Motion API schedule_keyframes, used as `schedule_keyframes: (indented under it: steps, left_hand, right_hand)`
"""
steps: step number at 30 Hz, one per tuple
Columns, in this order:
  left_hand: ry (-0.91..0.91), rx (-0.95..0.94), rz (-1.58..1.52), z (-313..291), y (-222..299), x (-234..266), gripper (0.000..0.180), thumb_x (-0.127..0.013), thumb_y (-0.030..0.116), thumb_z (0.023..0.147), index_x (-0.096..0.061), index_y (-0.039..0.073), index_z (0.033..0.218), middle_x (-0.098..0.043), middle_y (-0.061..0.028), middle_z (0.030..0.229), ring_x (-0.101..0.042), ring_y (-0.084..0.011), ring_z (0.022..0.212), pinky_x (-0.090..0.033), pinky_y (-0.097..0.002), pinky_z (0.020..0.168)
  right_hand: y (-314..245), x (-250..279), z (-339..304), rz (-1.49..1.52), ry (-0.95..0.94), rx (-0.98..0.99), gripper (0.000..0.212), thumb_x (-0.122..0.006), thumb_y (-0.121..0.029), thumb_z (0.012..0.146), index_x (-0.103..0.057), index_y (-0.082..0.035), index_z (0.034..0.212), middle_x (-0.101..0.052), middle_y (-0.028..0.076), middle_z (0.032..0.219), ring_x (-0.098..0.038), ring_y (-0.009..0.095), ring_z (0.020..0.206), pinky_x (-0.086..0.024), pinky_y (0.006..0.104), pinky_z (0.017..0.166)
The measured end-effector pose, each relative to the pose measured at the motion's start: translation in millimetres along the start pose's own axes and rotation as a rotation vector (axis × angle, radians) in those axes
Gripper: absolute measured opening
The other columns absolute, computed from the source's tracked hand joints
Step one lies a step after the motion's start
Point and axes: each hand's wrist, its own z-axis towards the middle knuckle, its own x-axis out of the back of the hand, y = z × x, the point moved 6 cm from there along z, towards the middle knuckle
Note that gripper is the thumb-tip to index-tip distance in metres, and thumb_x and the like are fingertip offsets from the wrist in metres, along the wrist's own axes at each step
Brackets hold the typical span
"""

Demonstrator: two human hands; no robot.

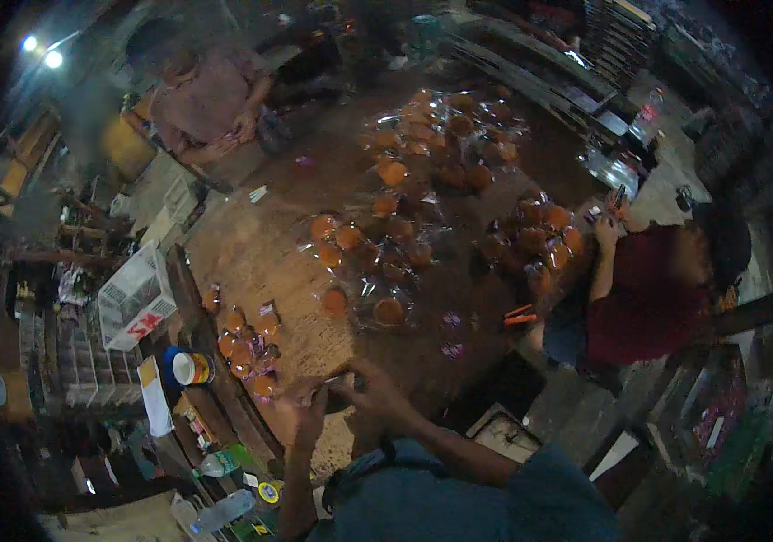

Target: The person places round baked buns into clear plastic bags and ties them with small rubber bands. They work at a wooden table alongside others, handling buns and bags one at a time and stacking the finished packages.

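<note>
Though the light is poor, the left hand (306, 397) and right hand (368, 384), fingers curled, seemingly pinch a small item (332, 380).

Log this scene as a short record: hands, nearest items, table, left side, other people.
Hands: left hand and right hand close together over the near side; anything between them is too dim to identify
Nearest items: small group of round orange-brown pieces, just beyond the left hand
Table: brown surface bearing more wrapped round pieces in loose groups
Left side: white basket, white tub
Other people: person in dark red top at right; another person at upper left
</note>
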Motion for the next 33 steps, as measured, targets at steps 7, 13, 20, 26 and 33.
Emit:
schedule_keyframes:
  steps: [7,13,20,26,33]
  left_hand:
    - [0.051,0.442,-0.134,-0.8,-112.8,-18.1,0.021,-0.077,0.017,0.091,-0.073,-0.001,0.101,-0.073,-0.0094,0.096,-0.068,-0.0202,0.093,-0.053,-0.0351,0.088]
    - [0.027,0.443,-0.21,-38.5,-125.9,13.8,0.022,-0.077,0.019,0.086,-0.073,0.002,0.099,-0.072,-0.0147,0.103,-0.068,-0.024,0.096,-0.053,-0.037,0.088]
    - [0.105,0.566,-0.261,-76.3,-131.8,24.5,0.034,-0.078,0.018,0.088,-0.067,0.003,0.117,-0.067,-0.0092,0.109,-0.065,-0.0238,0.104,-0.055,-0.0394,0.088]
    - [0.107,0.648,-0.478,-71.8,-145.0,1.4,0.033,-0.076,0.017,0.09,-0.069,0.004,0.119,-0.07,-0.0073,0.111,-0.068,-0.0242,0.101,-0.055,-0.0387,0.091]
    - [-0.032,0.503,-0.466,-37.1,-93.1,-15.5,0.03,-0.075,0.011,0.09,-0.072,0.001,0.118,-0.071,-0.0063,0.098,-0.068,-0.0165,0.093,-0.054,-0.0317,0.087]
  right_hand:
    - [112.7,-25.6,31.0,0.023,-0.078,-0.051,0.025,-0.072,-0.022,0.096,-0.073,-0.003,0.111,-0.073,0.016,0.101,-0.071,0.027,0.095,-0.055,0.0407,0.086]
    - [257.2,141.1,32.6,-0.624,0.595,-0.455,0.037,-0.075,-0.03,0.089,-0.069,-0.002,0.113,-0.069,0.02,0.114,-0.069,0.036,0.101,-0.055,0.0479,0.088]
    - [276.7,200.8,19.9,-0.868,0.693,-0.561,0.032,-0.076,-0.017,0.086,-0.065,-0.006,0.113,-0.057,0.02,0.124,-0.061,0.039,0.113,-0.055,0.0485,0.09]
    - [290.5,197.0,15.0,-0.786,0.76,-0.515,0.023,-0.079,-0.021,0.083,-0.07,-0.009,0.099,-0.066,0.011,0.113,-0.065,0.039,0.103,-0.055,0.0489,0.084]
    - [192.8,132.4,31.1,-0.141,0.422,-0.32,0.027,-0.081,-0.03,0.088,-0.073,-0.006,0.097,-0.069,0.003,0.076,-0.065,0.018,0.069,-0.05,0.0337,0.065]
